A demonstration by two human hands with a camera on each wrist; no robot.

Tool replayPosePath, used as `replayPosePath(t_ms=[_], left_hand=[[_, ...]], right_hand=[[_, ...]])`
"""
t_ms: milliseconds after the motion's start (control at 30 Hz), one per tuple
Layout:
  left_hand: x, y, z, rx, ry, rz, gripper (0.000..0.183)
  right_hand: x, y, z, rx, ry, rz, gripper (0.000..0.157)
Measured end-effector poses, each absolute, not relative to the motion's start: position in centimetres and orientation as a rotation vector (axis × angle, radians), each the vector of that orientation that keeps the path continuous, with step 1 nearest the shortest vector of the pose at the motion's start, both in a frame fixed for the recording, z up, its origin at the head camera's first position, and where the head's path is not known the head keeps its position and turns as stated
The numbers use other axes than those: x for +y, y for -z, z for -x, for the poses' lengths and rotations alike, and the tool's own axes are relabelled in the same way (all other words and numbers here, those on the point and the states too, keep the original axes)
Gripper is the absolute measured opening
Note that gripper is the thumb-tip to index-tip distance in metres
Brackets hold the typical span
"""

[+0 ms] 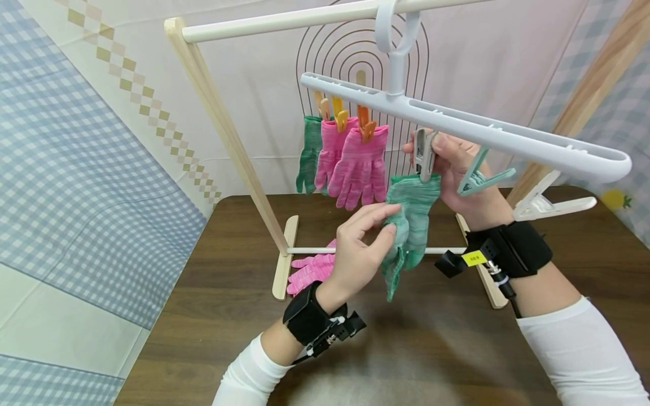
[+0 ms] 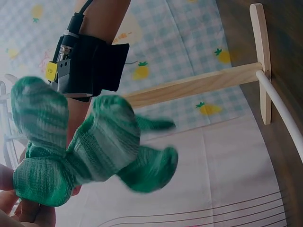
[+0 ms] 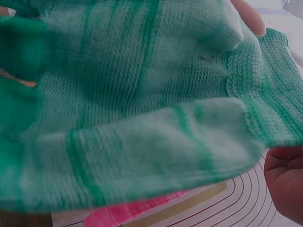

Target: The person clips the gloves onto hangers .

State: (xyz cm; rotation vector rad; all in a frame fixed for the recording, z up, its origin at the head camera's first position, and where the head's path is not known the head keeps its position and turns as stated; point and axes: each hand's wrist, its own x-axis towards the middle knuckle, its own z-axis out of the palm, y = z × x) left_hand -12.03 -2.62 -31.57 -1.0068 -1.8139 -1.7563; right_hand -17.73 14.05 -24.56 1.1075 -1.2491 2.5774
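Observation:
A grey clothespin [image 1: 424, 153] under the hanger sits at the cuff of a green striped glove [image 1: 417, 217]. My right hand [image 1: 464, 177] pinches this clothespin between thumb and fingers. The glove hangs below it, partly folded and twisted. At its left edge, my left hand [image 1: 358, 248] holds the fabric with curled thumb and forefinger. In the left wrist view the glove's fingers [image 2: 149, 170] are blurred and dangle away from the cuff. Close before the right wrist camera, the green knit [image 3: 142, 113] covers most of the view and hides much of the hands.
The grey hanger [image 1: 508, 132] hangs from a white rod [image 1: 279, 21]. Two pink gloves [image 1: 361, 163] and another green glove [image 1: 308, 149] are clipped at its far end. Light green [image 1: 482, 177] and white [image 1: 553, 204] clothespins hang nearer. A pink glove [image 1: 315, 270] lies on the table.

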Motion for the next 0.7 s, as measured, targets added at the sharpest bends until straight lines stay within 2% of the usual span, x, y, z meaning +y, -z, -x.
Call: replayPosePath(t_ms=[433, 700], left_hand=[[-2.32, 31.53, 11.89, -1.778, 1.756, 1.008, 0.027], [-2.26, 31.39, 11.91, -1.775, 1.746, 1.005, 0.027]], right_hand=[[13.92, 24.88, 17.52, -1.239, -2.584, -1.109, 0.036], [13.98, 24.94, 17.33, -1.3, -2.571, -1.1, 0.028]])
